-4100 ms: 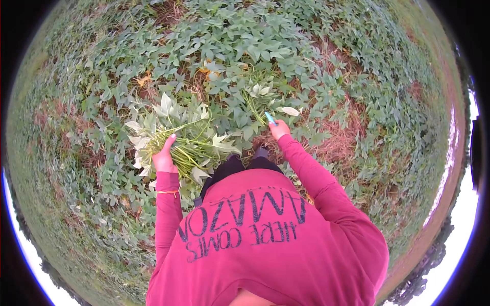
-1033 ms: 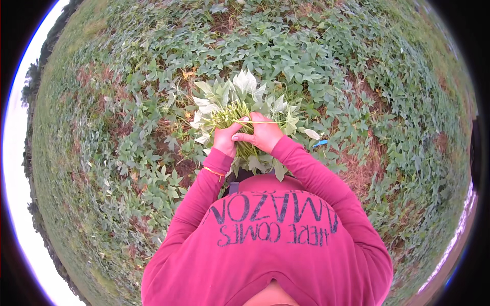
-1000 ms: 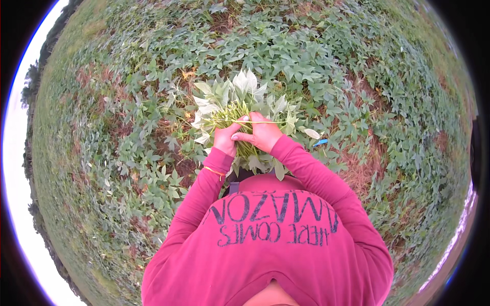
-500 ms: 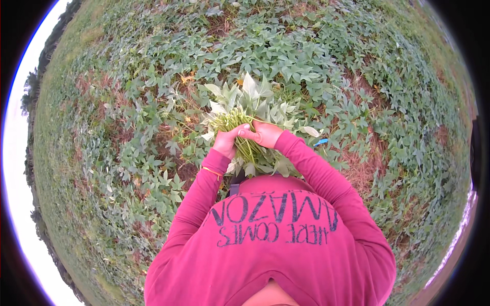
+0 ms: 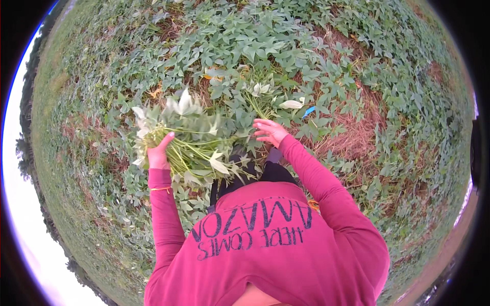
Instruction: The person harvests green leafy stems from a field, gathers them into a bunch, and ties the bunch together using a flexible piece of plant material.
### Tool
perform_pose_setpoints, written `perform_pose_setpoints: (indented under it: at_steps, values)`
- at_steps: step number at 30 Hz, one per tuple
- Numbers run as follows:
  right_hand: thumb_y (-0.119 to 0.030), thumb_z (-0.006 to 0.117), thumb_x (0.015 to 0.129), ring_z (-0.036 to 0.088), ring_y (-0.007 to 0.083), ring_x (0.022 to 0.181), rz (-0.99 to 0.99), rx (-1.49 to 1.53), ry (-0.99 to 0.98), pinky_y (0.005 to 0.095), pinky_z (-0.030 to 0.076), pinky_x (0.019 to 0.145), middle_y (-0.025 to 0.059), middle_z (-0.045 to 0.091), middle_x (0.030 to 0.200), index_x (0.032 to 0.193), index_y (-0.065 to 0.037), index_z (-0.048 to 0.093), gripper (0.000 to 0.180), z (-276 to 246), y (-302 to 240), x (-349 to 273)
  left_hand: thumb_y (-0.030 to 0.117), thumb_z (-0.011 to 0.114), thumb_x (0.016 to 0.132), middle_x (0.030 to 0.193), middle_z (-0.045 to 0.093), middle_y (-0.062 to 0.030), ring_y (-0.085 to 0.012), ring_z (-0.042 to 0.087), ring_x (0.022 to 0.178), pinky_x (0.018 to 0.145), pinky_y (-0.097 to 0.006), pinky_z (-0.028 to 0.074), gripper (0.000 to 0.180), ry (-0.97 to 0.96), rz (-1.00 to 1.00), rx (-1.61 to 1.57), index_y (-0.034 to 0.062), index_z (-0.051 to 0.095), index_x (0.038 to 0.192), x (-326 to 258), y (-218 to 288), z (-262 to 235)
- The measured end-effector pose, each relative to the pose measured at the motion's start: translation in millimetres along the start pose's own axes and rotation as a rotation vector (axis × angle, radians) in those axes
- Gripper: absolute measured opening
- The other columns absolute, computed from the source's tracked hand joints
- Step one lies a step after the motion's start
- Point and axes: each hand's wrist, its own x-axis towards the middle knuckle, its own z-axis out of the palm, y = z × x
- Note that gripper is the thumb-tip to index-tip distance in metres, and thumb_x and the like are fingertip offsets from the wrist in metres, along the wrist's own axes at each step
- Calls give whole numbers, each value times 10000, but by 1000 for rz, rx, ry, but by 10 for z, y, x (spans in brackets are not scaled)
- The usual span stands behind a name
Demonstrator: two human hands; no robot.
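A thick bunch of leafy green cuttings (image 5: 191, 148) is in my left hand (image 5: 159, 155), whose fingers wrap round the stems with the thumb on top. Pale leaf undersides show on it, and some leaves are smeared by motion. My right hand (image 5: 271, 131) is apart from the bunch, fingers stretched out to the left, with nothing visible in it. Just beyond its fingertips, a smaller cluster of cut stems with pale leaves (image 5: 262, 99) lies on the growing vines.
Low leafy vines (image 5: 245, 38) cover the ground all round. Dry brown straw (image 5: 357, 127) shows through on the right. A small blue object (image 5: 309, 111) lies beyond my right hand, and a yellow-orange leaf (image 5: 213, 76) farther off. My dark-clad legs (image 5: 278, 172) are below my hands.
My hands were together on the bunch and have parted. My left hand has carried the bunch to the left; my right hand has let go, uncovering the smaller cluster of stems.
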Motion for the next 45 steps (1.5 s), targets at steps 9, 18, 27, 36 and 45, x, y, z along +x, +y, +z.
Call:
perform_pose_setpoints:
  at_steps: [9,18,27,36,45]
  values:
    - [-134,645,929,638,142,797,-48,31,571,278,557,701,65,681,1034,1221,-41,611,308,-1494,1298,847,214,848,763,1023,695,-107,-171,647,890,834,-330,529,507,74,674,793,37,598,1168,1384,-99,1076]
    - [89,433,917,531,386,1223,-389,1140,583,458,463,1061,247,471,1357,1392,64,373,480,-1244,2059,3476,457,531,959,1247,638,-161,-337,630,1100,937,-436,502,451,-650,883,1740,156,594,1290,2614,-2703,3562]
    - [-77,423,968,607,227,1035,-549,1576,742,460,506,933,78,644,1128,1166,-101,589,259,-1620,2532,4385,409,633,916,1151,696,-71,-258,654,1051,925,-363,492,510,-1057,407,1524,272,500,1388,3502,-3934,3645]
    - [-224,478,985,471,296,1266,-452,1679,879,568,245,1134,74,533,1335,1329,-86,486,370,-1712,2270,4544,324,750,794,988,708,-105,-309,693,892,771,-427,557,647,-1222,1017,1963,267,492,1385,3376,-3697,4155]
    - [-217,507,937,601,272,982,-574,1915,772,489,465,936,97,653,1033,1088,-52,602,243,-2016,2050,4476,364,743,772,1015,710,-109,-308,690,914,791,-436,558,617,-1182,1042,1800,242,530,1337,3466,-3799,4160]
